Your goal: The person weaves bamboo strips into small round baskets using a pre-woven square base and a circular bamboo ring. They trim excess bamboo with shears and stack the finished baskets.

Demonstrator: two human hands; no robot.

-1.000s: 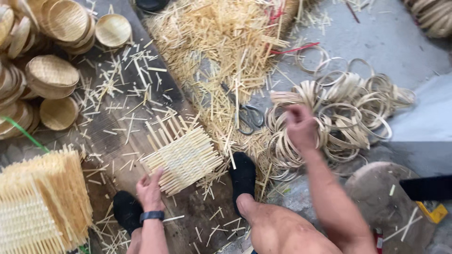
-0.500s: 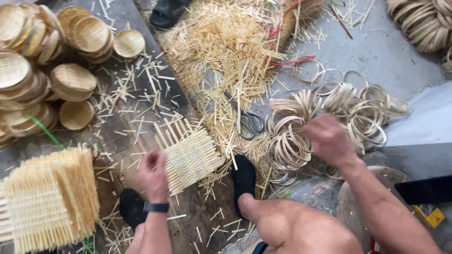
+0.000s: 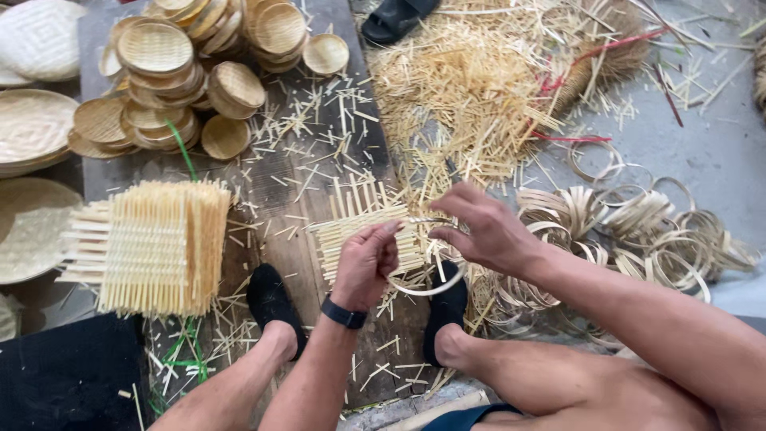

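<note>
Straw heap [image 3: 487, 80] is sprawling over the floor, upper centre-right, with red strips lying in it; plank [image 3: 319, 191] is running beneath, littered with offcuts; mat stack [image 3: 152, 247] is sitting at left, slat ends sticking out on all sides; shallow baskets [image 3: 167, 72] are piling up at top left, larger trays beside them at the frame edge; hoops [image 3: 638, 231] are lying tangled at right, near the right forearm; small mat [image 3: 363, 231] is lying flat on the plank just ahead of the hands, between the two black slippers [image 3: 271, 299]; left hand [image 3: 365, 263] is curling over the mat's near edge, fingertips pinching a thin ring [image 3: 427, 275]; right hand [image 3: 487, 231] is meeting it from the right, thumb and fingers closing lightly on the same ring's upper part; the ring is hanging between both hands, its lower arc showing over the right slipper; a dark watch [image 3: 345, 313] is sitting on the left wrist.
</note>
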